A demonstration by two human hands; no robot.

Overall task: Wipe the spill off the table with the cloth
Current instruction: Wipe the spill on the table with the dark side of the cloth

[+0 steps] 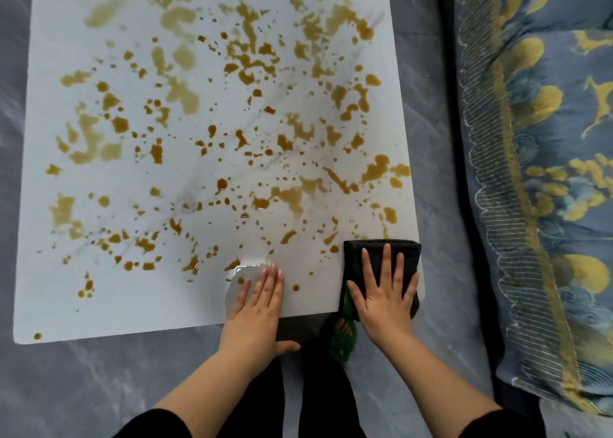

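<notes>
1. The dark folded cloth (381, 255) lies on the table's (166, 305) near right corner.
2. The right hand (384, 291) presses it flat, fingers spread, grasping nothing.
3. The left hand (257, 300) rests flat, bracing the table.
4. Press evenly and sweep the brown spill (232, 122) inward, away from the edges.

1. Table (109, 308): white, marble-veined top, lying flat.
2. Spill (245, 62): brown blotches and droplets scattered across nearly the whole top.
3. Cloth (361, 255): dark, folded, flat at the near right corner, overhanging the edge.
</notes>
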